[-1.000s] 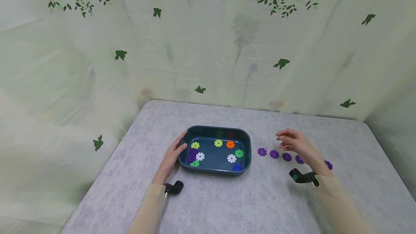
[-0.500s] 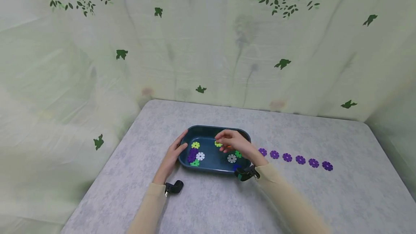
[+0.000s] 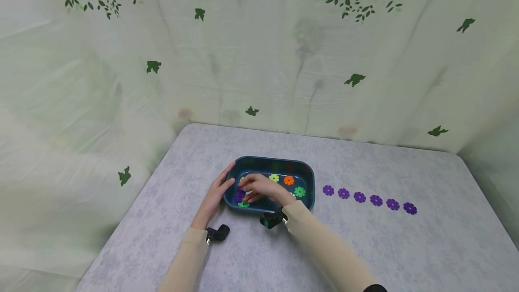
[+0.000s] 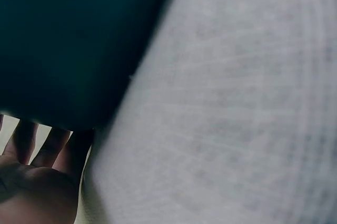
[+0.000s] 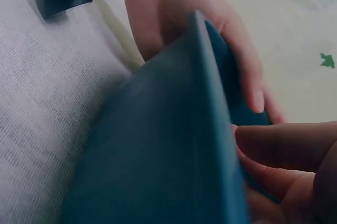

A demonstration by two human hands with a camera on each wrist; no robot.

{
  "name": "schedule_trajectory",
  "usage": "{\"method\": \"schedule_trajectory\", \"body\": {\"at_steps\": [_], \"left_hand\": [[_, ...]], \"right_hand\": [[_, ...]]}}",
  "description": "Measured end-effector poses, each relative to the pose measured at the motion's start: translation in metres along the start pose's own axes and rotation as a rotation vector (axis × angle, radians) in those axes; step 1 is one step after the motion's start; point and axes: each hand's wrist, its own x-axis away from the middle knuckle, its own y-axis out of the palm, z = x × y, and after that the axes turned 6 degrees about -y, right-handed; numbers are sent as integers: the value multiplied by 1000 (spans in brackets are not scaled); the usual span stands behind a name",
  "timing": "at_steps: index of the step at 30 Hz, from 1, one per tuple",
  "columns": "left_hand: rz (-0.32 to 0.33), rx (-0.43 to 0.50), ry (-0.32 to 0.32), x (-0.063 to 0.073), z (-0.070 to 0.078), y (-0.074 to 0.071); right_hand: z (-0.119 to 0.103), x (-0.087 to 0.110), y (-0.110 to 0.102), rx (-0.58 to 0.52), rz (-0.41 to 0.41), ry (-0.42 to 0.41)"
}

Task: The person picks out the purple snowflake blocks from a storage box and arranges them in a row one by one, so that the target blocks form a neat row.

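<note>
A dark teal tray (image 3: 263, 164) holds flower-shaped plastic discs. My left hand (image 3: 211, 199) grips its left end; in the right wrist view the thumb of that left hand (image 5: 181, 10) hooks over the rim. Inside the tray, my right hand (image 3: 265, 188) hovers at the left with loosely bent fingers, right by the purple discs (image 3: 239, 196); whether the fingertips touch one cannot be made out. A green disc (image 3: 243, 204) lies just below them. Farther right in the tray are a yellow disc (image 3: 274, 178), an orange disc (image 3: 289, 180) and another green disc (image 3: 299, 192). The right forearm side hides others.
Several purple discs (image 3: 359, 197) form a slanting row on the grey table (image 3: 365, 161), to the right of the tray. Behind the table hangs a pale curtain (image 3: 263, 66) with leaf prints. A black camera (image 3: 272, 220) on the right wrist sits close to the tray's front wall.
My right hand has left the row's right part, where a purple disc now lies between its neighbours, and has swept left into the tray. The left hand stays on the tray.
</note>
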Motion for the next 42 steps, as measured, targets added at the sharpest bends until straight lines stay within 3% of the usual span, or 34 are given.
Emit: {"method": "schedule_trajectory", "body": {"at_steps": [8, 15, 26, 33, 42], "left_hand": [[-16, 43, -28, 0, 5, 1], [-47, 50, -44, 9, 27, 6], [-32, 51, -78, 9, 28, 7], [-22, 30, -82, 10, 30, 7], [-8, 10, -68, 11, 30, 8]], "right_hand": [[5, -9, 4, 4, -26, 59], [5, -8, 3, 50, -27, 72], [7, -5, -2, 140, 11, 55], [2, 11, -25, 150, 5, -52], [-4, 48, -75, 70, 50, -139]]}}
